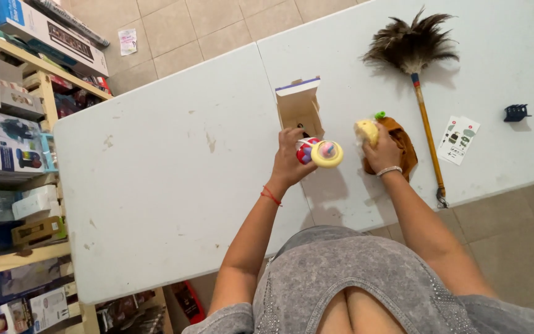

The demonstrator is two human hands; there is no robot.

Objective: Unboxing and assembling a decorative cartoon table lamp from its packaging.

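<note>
From the head camera I see my left hand [290,159] closed around a small toy [320,152] with a yellow disc, held above the white table [168,185] beside the open box [300,106]. My right hand [383,151] grips a yellow piece [366,130] over an orange cloth [403,143]. The toy could slip and roll off the near edge.

Bright, even daylight; soft short shadows fall beside the feather duster [410,44] on the white table [168,185]; edges bend slightly, details stay mostly sharp
</note>
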